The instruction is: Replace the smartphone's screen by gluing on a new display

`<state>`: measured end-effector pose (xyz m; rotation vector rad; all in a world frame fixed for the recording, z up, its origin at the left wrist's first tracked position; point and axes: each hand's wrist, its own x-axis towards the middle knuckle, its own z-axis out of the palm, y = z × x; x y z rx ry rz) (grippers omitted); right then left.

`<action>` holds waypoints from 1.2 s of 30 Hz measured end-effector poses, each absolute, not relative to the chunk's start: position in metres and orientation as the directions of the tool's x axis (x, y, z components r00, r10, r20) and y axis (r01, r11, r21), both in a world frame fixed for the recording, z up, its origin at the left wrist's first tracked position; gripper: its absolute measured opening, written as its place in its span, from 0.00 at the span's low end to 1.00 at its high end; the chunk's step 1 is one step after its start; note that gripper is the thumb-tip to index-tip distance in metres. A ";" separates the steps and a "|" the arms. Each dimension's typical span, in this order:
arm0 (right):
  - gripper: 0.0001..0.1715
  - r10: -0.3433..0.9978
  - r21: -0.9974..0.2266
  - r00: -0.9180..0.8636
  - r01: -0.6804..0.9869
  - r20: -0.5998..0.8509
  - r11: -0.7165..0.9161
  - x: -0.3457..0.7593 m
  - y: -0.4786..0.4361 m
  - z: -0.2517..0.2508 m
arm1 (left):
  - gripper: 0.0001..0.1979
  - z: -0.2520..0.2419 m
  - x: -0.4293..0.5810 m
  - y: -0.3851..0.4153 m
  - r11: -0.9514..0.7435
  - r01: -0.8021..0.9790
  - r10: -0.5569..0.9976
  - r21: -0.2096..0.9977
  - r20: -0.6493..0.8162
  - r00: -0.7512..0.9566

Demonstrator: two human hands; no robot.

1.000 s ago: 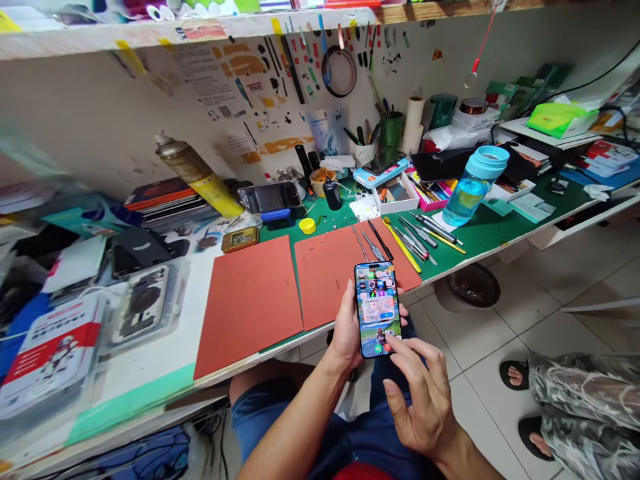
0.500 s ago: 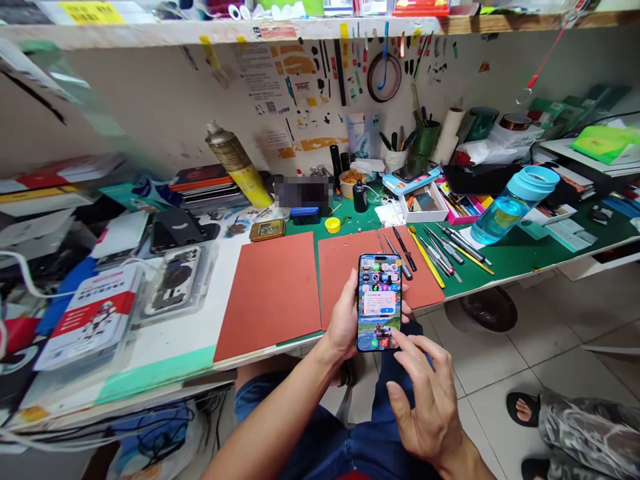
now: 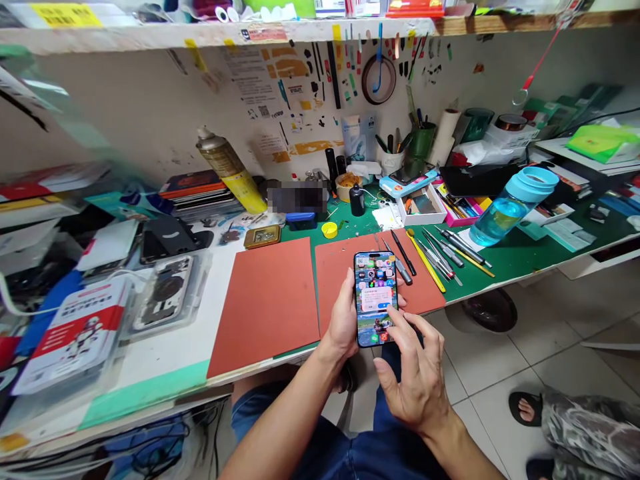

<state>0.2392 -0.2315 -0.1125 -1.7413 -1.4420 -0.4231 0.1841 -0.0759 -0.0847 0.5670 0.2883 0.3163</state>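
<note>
A black-edged smartphone (image 3: pixel 373 327) is held upright over the bench's front edge, its screen lit with app icons and a white pop-up box. My left hand (image 3: pixel 344 317) wraps round it from the left and behind, with fingertips showing at its right edge. In front of the phone, my right hand (image 3: pixel 417 367) has its fingers apart and holds nothing. Its index fingertip is at the screen, by the blue button of the pop-up. Behind the phone lies a reddish-brown mat (image 3: pixel 340 267), and a second reddish-brown mat (image 3: pixel 270 293) lies to its left.
Tweezers and screwdrivers (image 3: pixel 440 257) lie right of the mats. A blue water bottle (image 3: pixel 513 207) stands beyond them. Towards the back are a spray can (image 3: pixel 235 173) and a yellow cap (image 3: pixel 329 230). Another person's sandalled foot (image 3: pixel 526 408) is on the floor at right.
My right hand has moved slightly up and left, bringing its index finger from the lower screen to the pop-up's button. The view has shifted a little; the phone stays in my left hand.
</note>
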 end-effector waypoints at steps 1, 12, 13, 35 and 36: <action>0.22 0.655 -0.369 0.290 0.929 0.698 -0.018 0.239 -0.231 -0.112 | 0.41 -0.085 0.184 -0.076 0.801 -0.209 0.367 0.561 -0.183 0.912; 0.21 0.636 -0.360 0.301 0.932 0.711 -0.039 0.237 -0.234 -0.113 | 0.40 -0.084 0.185 -0.076 0.797 -0.226 0.383 0.560 -0.179 0.906; 0.21 0.630 -0.363 0.303 0.931 0.715 -0.036 0.237 -0.236 -0.114 | 0.41 -0.085 0.185 -0.076 0.803 -0.221 0.377 0.553 -0.184 0.908; 0.22 0.559 -0.476 0.383 0.879 0.735 0.023 0.252 -0.229 -0.109 | 0.41 -0.084 0.184 -0.074 0.799 -0.182 0.363 0.573 -0.219 0.906; 0.22 0.554 -0.475 0.382 0.880 0.740 0.029 0.251 -0.228 -0.108 | 0.41 -0.084 0.183 -0.074 0.801 -0.185 0.362 0.570 -0.214 0.907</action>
